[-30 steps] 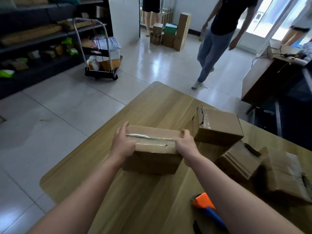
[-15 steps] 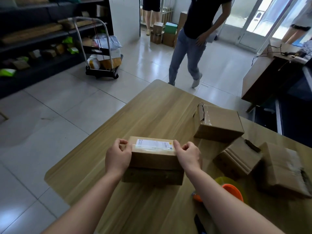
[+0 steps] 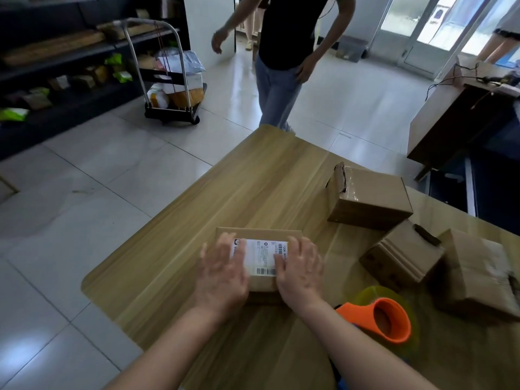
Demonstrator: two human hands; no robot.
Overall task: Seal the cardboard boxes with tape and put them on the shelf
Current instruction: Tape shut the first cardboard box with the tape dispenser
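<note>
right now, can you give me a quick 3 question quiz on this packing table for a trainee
1. True or false: both hands lie flat on the labelled box.
2. What lies nearest the right hand? A) tape dispenser B) trolley C) shelf
3. How many other cardboard boxes sit on the table right of the labelled one?

Key: 1 true, left hand and right hand both rest open on top. 2 A. 3 three.
</note>
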